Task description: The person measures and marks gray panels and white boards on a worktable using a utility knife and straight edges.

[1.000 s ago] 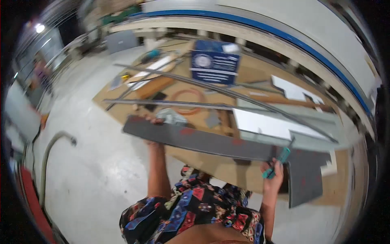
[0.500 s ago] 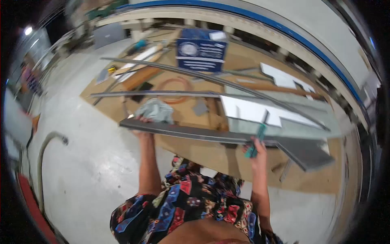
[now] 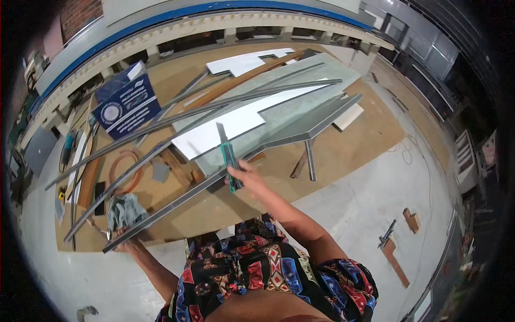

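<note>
A long dark grey folded strip runs slantwise over the table's near side, widening into an angled panel at its far right end. My left hand is closed around its near left end, the fingers partly hidden by the strip. Gripped in my right hand is a green and black utility knife, its blade pointing away from me. The knife overlaps the strip's middle in this view. A crumpled grey cloth lies just beyond my left hand.
Two long metal bars cross the brown table, over white cut sheets. At the back left stands a blue box. An orange coil lies near the cloth; a clamp-like tool is on the floor at right.
The view has swung to the right. The strip has turned from nearly level to a slant, its left end now nearer me. The utility knife is still in my right hand.
</note>
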{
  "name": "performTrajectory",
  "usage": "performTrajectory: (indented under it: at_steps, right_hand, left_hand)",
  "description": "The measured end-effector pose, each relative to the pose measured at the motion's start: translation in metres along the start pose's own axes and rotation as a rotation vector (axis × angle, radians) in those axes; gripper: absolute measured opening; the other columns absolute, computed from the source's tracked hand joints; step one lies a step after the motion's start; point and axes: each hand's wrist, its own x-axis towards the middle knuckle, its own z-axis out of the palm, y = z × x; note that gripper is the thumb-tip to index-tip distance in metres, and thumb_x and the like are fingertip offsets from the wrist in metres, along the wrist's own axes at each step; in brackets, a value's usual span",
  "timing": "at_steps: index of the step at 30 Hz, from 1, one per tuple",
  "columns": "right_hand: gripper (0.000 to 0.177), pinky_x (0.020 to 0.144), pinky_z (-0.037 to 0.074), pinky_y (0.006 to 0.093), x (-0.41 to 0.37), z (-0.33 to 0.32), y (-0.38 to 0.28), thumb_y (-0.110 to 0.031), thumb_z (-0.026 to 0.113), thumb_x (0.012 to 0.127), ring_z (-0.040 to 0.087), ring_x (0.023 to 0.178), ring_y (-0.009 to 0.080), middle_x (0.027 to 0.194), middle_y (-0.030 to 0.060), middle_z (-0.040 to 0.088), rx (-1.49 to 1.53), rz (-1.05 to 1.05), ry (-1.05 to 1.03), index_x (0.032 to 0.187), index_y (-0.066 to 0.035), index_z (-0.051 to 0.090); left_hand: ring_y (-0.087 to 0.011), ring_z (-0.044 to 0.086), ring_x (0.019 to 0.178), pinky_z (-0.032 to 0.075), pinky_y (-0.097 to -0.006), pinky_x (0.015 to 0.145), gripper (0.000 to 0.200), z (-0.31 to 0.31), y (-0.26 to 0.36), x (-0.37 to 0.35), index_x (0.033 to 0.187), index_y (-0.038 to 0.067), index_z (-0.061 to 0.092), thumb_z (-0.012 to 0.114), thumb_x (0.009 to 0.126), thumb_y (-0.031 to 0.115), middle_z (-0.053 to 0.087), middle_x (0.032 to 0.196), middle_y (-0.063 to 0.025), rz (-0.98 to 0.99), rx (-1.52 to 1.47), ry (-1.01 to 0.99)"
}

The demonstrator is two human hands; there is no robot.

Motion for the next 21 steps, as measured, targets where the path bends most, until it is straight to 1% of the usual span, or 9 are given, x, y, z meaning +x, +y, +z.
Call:
performTrajectory:
  at_steps: [1, 5, 7, 9, 10, 11, 13, 16, 21]
  right_hand:
    - [0.021, 0.055, 0.045, 0.0238, -0.008, -0.003, -0.004, -0.022, 0.06, 0.084, 0.057, 0.063, 0.0111, 0.078, 0.0022, 0.055, 0.001, -0.058, -0.017, 0.093, -0.005, 0.055]
    - [0.022, 0.061, 0.044, 0.0252, -0.056, -0.029, -0.042, -0.018, 0.059, 0.083, 0.052, 0.065, 0.008, 0.079, 0.0039, 0.054, -0.458, -0.19, -0.096, 0.1, -0.003, 0.056]
    - [0.027, 0.065, 0.044, 0.025, -0.098, -0.027, -0.084, -0.018, 0.06, 0.082, 0.054, 0.068, 0.0087, 0.081, 0.0046, 0.056, -0.533, -0.382, -0.092, 0.104, -0.003, 0.057]
    - [0.035, 0.062, 0.045, 0.024, -0.12, -0.053, -0.107, -0.017, 0.061, 0.081, 0.056, 0.069, 0.0092, 0.085, 0.0054, 0.057, -0.586, -0.579, -0.044, 0.112, -0.003, 0.054]
    - [0.035, 0.059, 0.045, 0.0233, -0.129, -0.063, -0.119, -0.017, 0.061, 0.081, 0.055, 0.066, 0.0096, 0.083, 0.0057, 0.058, -0.477, -0.551, 0.08, 0.111, -0.002, 0.054]
    - [0.034, 0.055, 0.045, 0.0226, -0.137, -0.072, -0.131, -0.017, 0.061, 0.081, 0.055, 0.063, 0.0099, 0.081, 0.0061, 0.058, -0.367, -0.525, 0.202, 0.111, -0.001, 0.054]
    - [0.032, 0.048, 0.042, 0.0216, -0.147, -0.084, -0.157, -0.017, 0.059, 0.082, 0.053, 0.056, 0.0094, 0.074, 0.0053, 0.057, -0.232, -0.566, 0.383, 0.109, 0.0, 0.054]
    - [0.029, 0.046, 0.041, 0.0215, -0.157, -0.109, -0.166, -0.018, 0.058, 0.082, 0.051, 0.052, 0.0089, 0.069, 0.0042, 0.056, -0.334, -0.538, 0.473, 0.105, 0.001, 0.055]
    - [0.025, 0.046, 0.041, 0.0226, -0.151, -0.117, -0.154, -0.015, 0.057, 0.083, 0.051, 0.053, 0.0084, 0.068, 0.0036, 0.056, -0.35, -0.404, 0.397, 0.102, 0.001, 0.056]
  left_hand:
    - [-0.0198, 0.044, 0.05, 0.037, -0.0344, 0.056, 0.041, -0.008, 0.0, 0.007, 0.068, 0.01, 0.046, 0.043, 0.07, 0.051, 0.046, 0.056, -0.0039, -0.037, -0.006, 0.003]
    - [-0.0196, 0.044, 0.048, 0.038, -0.0325, 0.051, 0.038, -0.001, 0.004, 0.008, 0.059, 0.013, 0.041, 0.046, 0.067, 0.049, 0.044, 0.053, -0.0033, -0.162, -0.104, -0.027]
    - [-0.0199, 0.043, 0.047, 0.037, -0.0327, 0.05, 0.036, 0.039, -0.004, -0.016, 0.057, 0.013, 0.039, 0.046, 0.067, 0.047, 0.044, 0.053, -0.0032, 0.017, 0.037, 0.119]
    - [-0.0201, 0.043, 0.047, 0.037, -0.0328, 0.05, 0.036, 0.108, -0.018, -0.06, 0.055, 0.014, 0.037, 0.047, 0.067, 0.046, 0.043, 0.052, -0.0032, 0.165, 0.164, 0.321]
    - [-0.0202, 0.042, 0.046, 0.037, -0.0329, 0.049, 0.035, 0.143, -0.023, -0.084, 0.054, 0.014, 0.036, 0.047, 0.067, 0.045, 0.043, 0.052, -0.0032, 0.201, 0.185, 0.406]
    - [-0.0203, 0.042, 0.045, 0.037, -0.0346, 0.049, 0.031, 0.131, -0.022, -0.076, 0.054, 0.014, 0.035, 0.044, 0.071, 0.039, 0.042, 0.051, -0.0026, 0.218, 0.173, 0.36]
    - [-0.0203, 0.042, 0.045, 0.037, -0.0346, 0.049, 0.032, 0.114, -0.018, -0.063, 0.054, 0.014, 0.035, 0.044, 0.071, 0.04, 0.042, 0.051, -0.0027, 0.193, 0.165, 0.324]
    - [-0.0204, 0.042, 0.045, 0.037, -0.0347, 0.049, 0.032, 0.103, -0.018, -0.054, 0.054, 0.014, 0.036, 0.043, 0.07, 0.041, 0.042, 0.051, -0.0029, 0.149, 0.139, 0.282]
    - [-0.0205, 0.042, 0.045, 0.037, -0.0347, 0.049, 0.034, 0.098, -0.022, -0.044, 0.054, 0.014, 0.036, 0.042, 0.07, 0.043, 0.042, 0.051, -0.0032, 0.11, 0.127, 0.238]
